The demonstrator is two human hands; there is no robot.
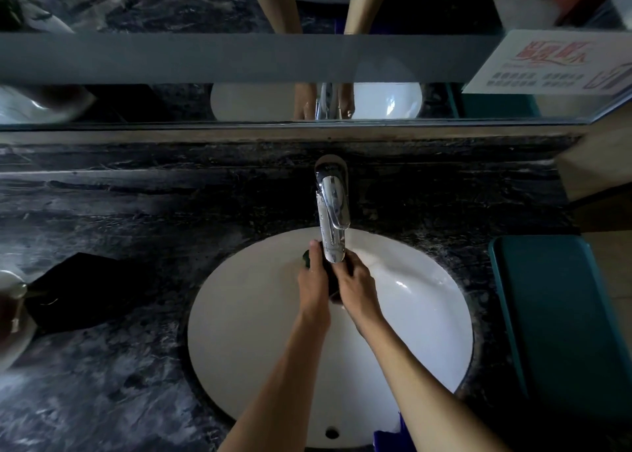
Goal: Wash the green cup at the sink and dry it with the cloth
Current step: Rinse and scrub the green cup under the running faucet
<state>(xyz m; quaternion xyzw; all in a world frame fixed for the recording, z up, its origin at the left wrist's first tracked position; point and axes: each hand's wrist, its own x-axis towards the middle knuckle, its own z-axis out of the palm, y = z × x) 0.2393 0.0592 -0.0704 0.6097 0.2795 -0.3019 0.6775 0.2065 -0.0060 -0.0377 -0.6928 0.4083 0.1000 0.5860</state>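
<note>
The dark green cup is held under the chrome tap's spout, over the white oval sink. My left hand wraps its left side and my right hand its right side, so only a sliver of the cup shows between them. A dark cloth lies crumpled on the black marble counter to the left of the sink. I cannot tell whether water is running.
A teal bin or box stands at the right of the sink. A white dish and a glass container sit at the far left edge. A mirror and grey ledge run behind the tap, and a printed sign is at the upper right.
</note>
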